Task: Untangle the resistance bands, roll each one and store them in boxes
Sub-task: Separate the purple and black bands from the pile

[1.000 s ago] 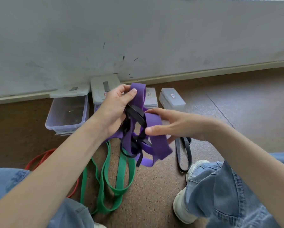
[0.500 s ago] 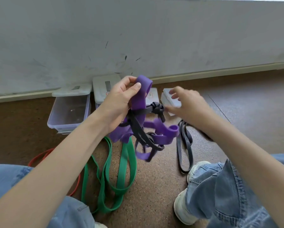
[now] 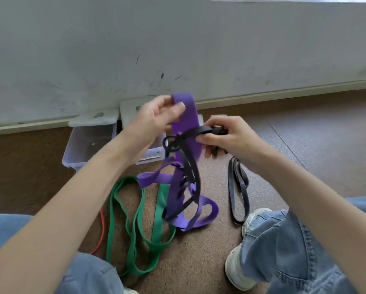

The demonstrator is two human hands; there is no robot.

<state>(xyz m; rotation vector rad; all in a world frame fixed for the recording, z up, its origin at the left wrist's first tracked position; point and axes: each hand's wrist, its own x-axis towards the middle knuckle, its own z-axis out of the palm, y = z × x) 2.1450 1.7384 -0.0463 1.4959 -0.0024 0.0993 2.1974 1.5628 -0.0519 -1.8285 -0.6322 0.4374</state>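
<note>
In the head view, the person sat on a speckled brown floor with both hands raised in front of a grey wall. The left hand (image 3: 156, 117) pinched the upper end of the wide purple band (image 3: 185, 124) between thumb and fingers, holding it up so the rest hung in loops toward the floor. The right hand (image 3: 228, 136) was closed around a narrow black band (image 3: 201, 130), drawn sideways across the purple one where the two crossed in a knot. More of the black band threaded down through the hanging purple loops.

On the floor lay a green band (image 3: 135, 219) in loose folds, a thin red band (image 3: 102, 228) just left of it, and a second black band (image 3: 238, 192) near the white shoe (image 3: 239, 270). An open clear plastic box (image 3: 88, 145) stood against the wall, with others partly hidden behind the hands.

The step in hand looked like untangling: the black and purple bands were not yet separated, and nothing appeared rolled or boxed. The next move likely called for loosening the knot and feeding the black band out through the purple loops rather than pulling it tighter.
</note>
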